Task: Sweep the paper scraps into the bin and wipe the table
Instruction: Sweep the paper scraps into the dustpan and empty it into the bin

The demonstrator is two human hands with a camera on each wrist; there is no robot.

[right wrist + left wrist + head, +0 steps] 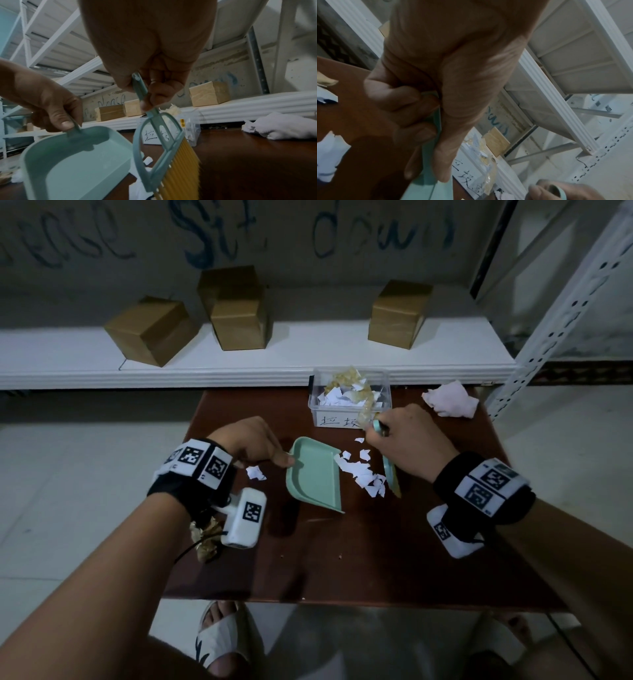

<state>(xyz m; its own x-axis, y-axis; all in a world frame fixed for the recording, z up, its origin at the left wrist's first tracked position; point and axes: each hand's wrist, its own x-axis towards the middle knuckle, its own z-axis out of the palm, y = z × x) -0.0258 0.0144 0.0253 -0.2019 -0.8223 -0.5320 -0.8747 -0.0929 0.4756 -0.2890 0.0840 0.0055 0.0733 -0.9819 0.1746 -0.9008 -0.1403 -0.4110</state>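
Left hand (251, 445) curled round the short handle of a mint-green dustpan (313, 474), thumb pressed on top of the handle; from the left wrist view, fingers (412, 104) wrapped tight about the green handle. Dustpan resting on the dark brown table (342, 559), its open lip turned toward the right hand, pan empty inside.

Right hand (409, 445) gripping the thin handle of a small green brush (159, 146), fingers pinching it just above the loop-shaped head; yellow bristles (180, 170) pointing down at the table. Brush held just right of the dustpan's lip, with a heap of white paper scraps (361, 474) lying between the two, touching or nearly touching the lip. One loose scrap (256, 473) on the table left of the pan, below the left hand. A crumpled yellowish wrapper (205, 539) near the table's left edge, under the left wrist.

Behind the right hand, at the table's far edge, a clear plastic bin (347, 405) with a handwritten label, already holding white scraps and yellowish crumpled film. To its right, a crumpled white cloth (450, 404) at the far right corner, well apart from both hands.

Beyond the table, a white shelf (239, 364) carrying four brown cardboard boxes (152, 330), and a wall with blue scrawled writing.
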